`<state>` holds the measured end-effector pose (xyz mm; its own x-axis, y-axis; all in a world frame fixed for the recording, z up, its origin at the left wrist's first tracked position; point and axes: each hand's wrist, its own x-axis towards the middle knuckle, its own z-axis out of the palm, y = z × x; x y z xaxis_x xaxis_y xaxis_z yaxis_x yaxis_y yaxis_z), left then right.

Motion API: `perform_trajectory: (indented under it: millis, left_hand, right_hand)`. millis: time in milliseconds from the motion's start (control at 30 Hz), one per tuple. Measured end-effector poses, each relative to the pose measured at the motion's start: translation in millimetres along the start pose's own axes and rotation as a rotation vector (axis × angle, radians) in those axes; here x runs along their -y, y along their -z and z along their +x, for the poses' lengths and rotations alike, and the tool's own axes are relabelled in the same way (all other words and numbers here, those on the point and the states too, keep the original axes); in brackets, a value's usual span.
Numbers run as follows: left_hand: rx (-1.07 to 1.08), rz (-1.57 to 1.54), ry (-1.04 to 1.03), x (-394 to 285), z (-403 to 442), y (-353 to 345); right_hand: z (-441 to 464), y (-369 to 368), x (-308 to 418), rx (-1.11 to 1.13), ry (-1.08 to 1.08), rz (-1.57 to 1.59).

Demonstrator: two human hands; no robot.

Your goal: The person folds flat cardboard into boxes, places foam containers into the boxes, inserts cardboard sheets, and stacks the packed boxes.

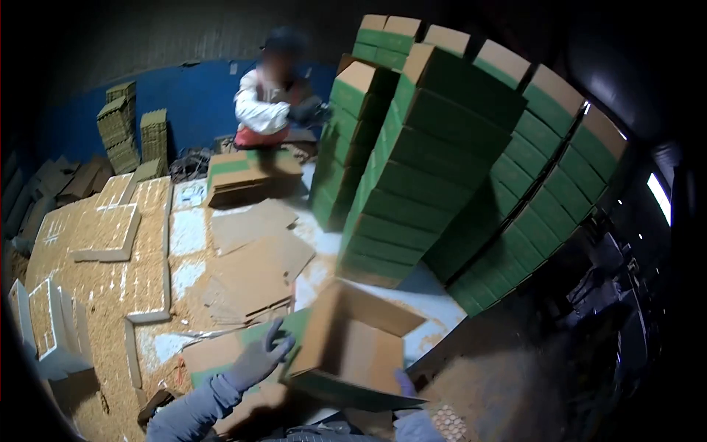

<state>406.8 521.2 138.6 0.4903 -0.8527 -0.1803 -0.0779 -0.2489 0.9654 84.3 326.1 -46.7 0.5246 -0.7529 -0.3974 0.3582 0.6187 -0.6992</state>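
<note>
An open-topped cardboard box [368, 335], brown inside with a green outer side, tilts in front of me. My left hand [265, 357], in a grey glove, is just left of the box with its fingers apart, holding nothing. At the box's near right corner is my right hand [405, 383], mostly hidden; a purple-gloved part of it shows gripping the box wall. Under my left hand lies a flat green and brown cardboard piece [210, 357].
Tall stacks of green boxes [434, 169] stand ahead and right. Flat cardboard sheets [258, 258] and folded boxes [254, 177] lie on the white table [188, 232]. A co-worker [269, 96] stands behind it. Shavings-like material and white frames [110, 254] spread left. Egg-tray-like stacks [118, 129] stand behind.
</note>
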Motion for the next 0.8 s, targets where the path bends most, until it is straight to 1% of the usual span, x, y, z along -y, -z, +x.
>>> perform_trajectory:
  millis: [33,100,133,200,267,300,367,400,467,533,567,633,667,733,767,800]
  left_hand:
    - [0.024,-0.127,-0.120,-25,30,-11]
    - [-0.059,-0.077,-0.375,-91,99,-22]
    - [-0.098,-0.168,-0.348,-134,129,-25]
    - [-0.006,-0.396,-0.411,-204,224,-14]
    - [-0.131,-0.454,-0.447,-334,285,-17]
    - [-0.146,-0.500,-0.475,-375,308,-12]
    - [-0.080,-0.516,-0.575,-413,337,-7]
    - [-0.039,-0.477,-0.625,-418,347,-5]
    - [0.073,-0.352,-0.722,-422,352,-10]
    - [0.158,-0.074,-0.868,-422,352,-20]
    - [0.151,0.152,-0.974,-420,352,-25]
    - [0.027,0.718,-1.213,-418,359,-31]
    - [-0.019,0.878,-1.273,-413,367,-31]
    - [-0.100,0.983,-1.318,-397,419,-7]
    - [0.305,0.288,-1.044,-401,401,-16]
    - [0.546,-0.478,-0.738,-405,381,-25]
  right_hand:
    - [16,39,33,-0.069,0.106,0.051]
    - [26,48,131,-0.108,0.314,0.045]
    - [30,37,187,-0.093,0.421,0.024]
    - [41,0,298,-0.039,0.617,-0.064]
    - [49,-47,409,0.024,0.776,-0.152]
    - [51,-76,457,0.059,0.839,-0.198]
    - [56,-138,536,0.131,0.924,-0.285]
    - [61,-169,568,0.164,0.949,-0.323]
    - [75,-224,617,0.220,0.962,-0.382]
    - [95,-269,649,0.258,0.941,-0.434]
    - [107,-287,658,0.268,0.916,-0.450]
    - [135,-313,665,0.276,0.861,-0.481]
    - [150,-321,666,0.277,0.834,-0.495]
    - [177,-327,658,0.273,0.787,-0.507]
    - [188,-329,654,0.277,0.771,-0.507]
    - [197,-330,649,0.285,0.758,-0.509]
